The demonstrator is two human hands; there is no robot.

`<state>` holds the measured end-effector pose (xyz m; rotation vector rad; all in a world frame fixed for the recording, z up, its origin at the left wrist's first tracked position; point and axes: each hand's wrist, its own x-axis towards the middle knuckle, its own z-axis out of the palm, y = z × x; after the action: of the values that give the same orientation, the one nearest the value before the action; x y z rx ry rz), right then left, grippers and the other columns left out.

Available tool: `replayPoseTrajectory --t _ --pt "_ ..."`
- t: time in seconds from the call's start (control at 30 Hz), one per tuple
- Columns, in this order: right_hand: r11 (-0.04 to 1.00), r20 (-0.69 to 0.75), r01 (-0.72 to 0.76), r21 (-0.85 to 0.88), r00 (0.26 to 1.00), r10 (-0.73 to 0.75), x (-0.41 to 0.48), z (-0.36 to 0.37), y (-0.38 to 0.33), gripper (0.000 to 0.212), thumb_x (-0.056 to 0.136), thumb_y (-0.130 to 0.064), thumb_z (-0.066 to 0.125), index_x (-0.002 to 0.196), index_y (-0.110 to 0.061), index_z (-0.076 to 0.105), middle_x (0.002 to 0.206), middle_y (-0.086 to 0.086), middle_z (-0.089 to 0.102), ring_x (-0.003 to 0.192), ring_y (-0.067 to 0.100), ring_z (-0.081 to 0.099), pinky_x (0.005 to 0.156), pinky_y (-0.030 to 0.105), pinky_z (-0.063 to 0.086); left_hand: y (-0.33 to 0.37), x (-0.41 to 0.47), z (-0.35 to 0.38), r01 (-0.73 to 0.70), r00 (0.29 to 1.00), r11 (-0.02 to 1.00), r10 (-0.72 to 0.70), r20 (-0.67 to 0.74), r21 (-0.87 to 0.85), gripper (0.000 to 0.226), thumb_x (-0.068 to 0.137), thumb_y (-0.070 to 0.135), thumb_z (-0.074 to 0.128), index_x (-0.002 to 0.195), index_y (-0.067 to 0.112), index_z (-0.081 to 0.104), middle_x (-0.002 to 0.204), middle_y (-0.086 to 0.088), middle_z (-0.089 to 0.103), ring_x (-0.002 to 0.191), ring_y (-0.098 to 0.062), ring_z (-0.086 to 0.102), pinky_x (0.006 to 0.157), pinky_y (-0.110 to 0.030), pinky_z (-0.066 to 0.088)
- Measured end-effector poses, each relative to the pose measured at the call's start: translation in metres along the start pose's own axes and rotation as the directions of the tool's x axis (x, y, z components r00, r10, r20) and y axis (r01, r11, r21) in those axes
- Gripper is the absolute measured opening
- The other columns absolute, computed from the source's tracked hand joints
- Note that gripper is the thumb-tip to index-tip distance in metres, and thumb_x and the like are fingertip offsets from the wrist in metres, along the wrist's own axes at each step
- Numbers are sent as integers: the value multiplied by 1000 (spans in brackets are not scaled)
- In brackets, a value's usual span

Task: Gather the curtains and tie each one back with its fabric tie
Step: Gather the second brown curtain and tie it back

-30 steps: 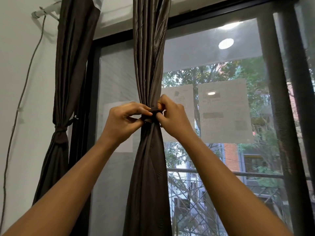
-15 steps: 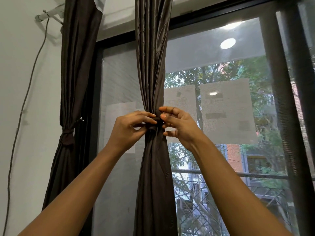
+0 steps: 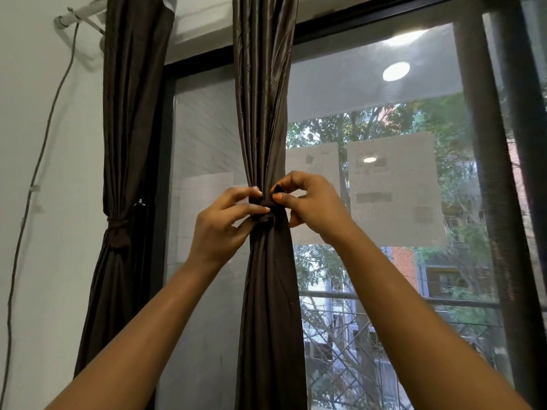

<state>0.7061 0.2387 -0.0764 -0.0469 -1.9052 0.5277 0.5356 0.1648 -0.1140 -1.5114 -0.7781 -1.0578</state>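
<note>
A dark brown curtain hangs gathered in the middle of the window. A matching fabric tie wraps it at hand height, bunched into a knot. My left hand pinches the tie from the left with fingertips and thumb. My right hand pinches the tie's upper end from the right between thumb and forefinger. A second brown curtain hangs at the left edge of the window, cinched by its own tie.
A black window frame with mesh screen stands behind the curtains. Paper sheets stick to the glass. A grey cable runs down the white wall from the curtain rod end.
Both hands kept working at the tie on the middle curtain. My right hand's fingers curled back in to pinch the tie after opening briefly. The view shifted slightly upward.
</note>
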Motion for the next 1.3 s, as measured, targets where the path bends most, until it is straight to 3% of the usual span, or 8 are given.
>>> replayPoseTrajectory --t 0.07,0.27,0.6,0.87,0.97,1.03,1.17,1.3 --pt "999 -105 33 -11 994 -34 2 3 2 5 87 -9 65 91 -13 64 89 0 64 45 14 57 46 24 49 4 2 1 118 991 989 -123 -55 -84 17 83 25 65 93 14 74 112 -1 56 109 -12 54 92 -15 46" --pt "841 -363 -120 527 863 351 20 17 15 3 91 -10 60 92 -13 60 79 3 63 53 8 55 39 17 40 45 -28 11 270 927 937 -316 -202 -223 10 79 26 69 88 20 69 96 14 60 101 -12 55 90 -15 41" --pt "945 -230 277 -175 922 -313 32 9 26 5 91 -6 58 94 -10 57 77 0 63 58 9 61 49 22 52 37 -41 20 408 851 853 -485 -203 -326 10 80 32 68 88 26 68 88 13 67 86 -8 64 75 -29 54" --pt "988 -348 133 77 932 -98 46 23 48 15 92 -6 56 86 -19 52 81 4 62 63 16 63 52 30 55 38 -53 40 426 842 835 -506 -184 -347 18 78 32 74 95 32 69 99 19 66 98 -8 61 83 -35 54" --pt "828 -138 4 561 986 89 38 12 56 14 96 -5 49 89 -16 52 83 7 59 66 13 61 57 25 55 41 -63 46 649 649 486 -755 93 -585 64 73 25 76 129 36 47 132 10 47 118 -5 51 91 -27 50" --pt "770 -20 -120 627 985 169 30 9 66 7 96 -9 49 95 -15 50 90 6 60 79 17 62 63 29 57 39 -70 50 723 533 261 -800 277 -640 69 76 15 74 131 38 39 122 1 55 108 -12 61 86 -26 54" --pt "866 267 -400 301 907 327 3 11 82 43 88 -29 65 124 -19 45 106 4 59 84 17 61 62 29 52 42 -86 53 717 656 626 -754 -6 -306 44 82 14 75 114 34 55 97 5 63 83 -10 63 72 -32 56" --pt "929 237 -361 81 912 334 -16 29 80 19 91 -14 59 109 -10 63 89 6 66 73 15 61 54 25 49 62 -99 54 659 729 748 -662 -176 -80 50 85 12 69 129 28 52 106 8 53 82 -7 58 65 -33 56"
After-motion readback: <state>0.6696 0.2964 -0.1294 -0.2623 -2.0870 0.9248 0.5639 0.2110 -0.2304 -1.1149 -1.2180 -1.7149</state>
